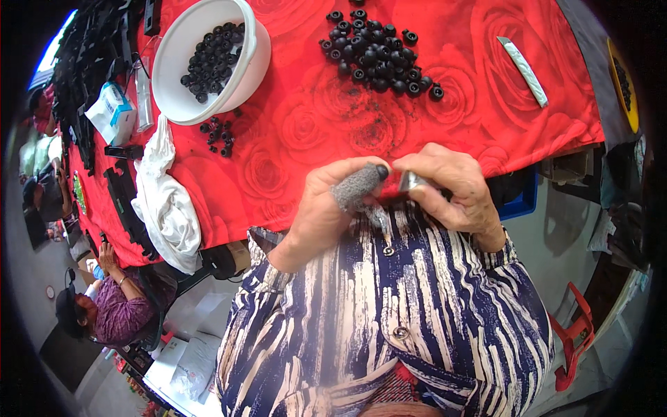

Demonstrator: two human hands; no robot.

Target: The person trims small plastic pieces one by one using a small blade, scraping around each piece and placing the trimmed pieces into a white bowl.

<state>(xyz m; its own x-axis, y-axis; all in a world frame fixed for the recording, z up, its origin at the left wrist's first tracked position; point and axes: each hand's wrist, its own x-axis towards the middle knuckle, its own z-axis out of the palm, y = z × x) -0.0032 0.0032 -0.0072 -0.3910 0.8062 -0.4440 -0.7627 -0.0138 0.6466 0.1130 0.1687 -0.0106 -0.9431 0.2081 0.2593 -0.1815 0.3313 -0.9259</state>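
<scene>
Left edge of the table (299,132), red rose-printed cloth: a small white and blue package (111,112) lies beside a white bowl (182,48) holding black caps. A white rag (165,201) hangs over the near edge. Left hand (326,208), fingers in grey knit sleeves, pinches a small black cap (382,170) at the near edge. Right hand (451,191) grasps a small metal tool (411,182) touching it. A pile of black caps (379,52) lies toward the far edge.

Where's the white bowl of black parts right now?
In the head view the white bowl sits upper left on the red rose tablecloth, left of the loose pile of black parts, above the white cloth.
</scene>
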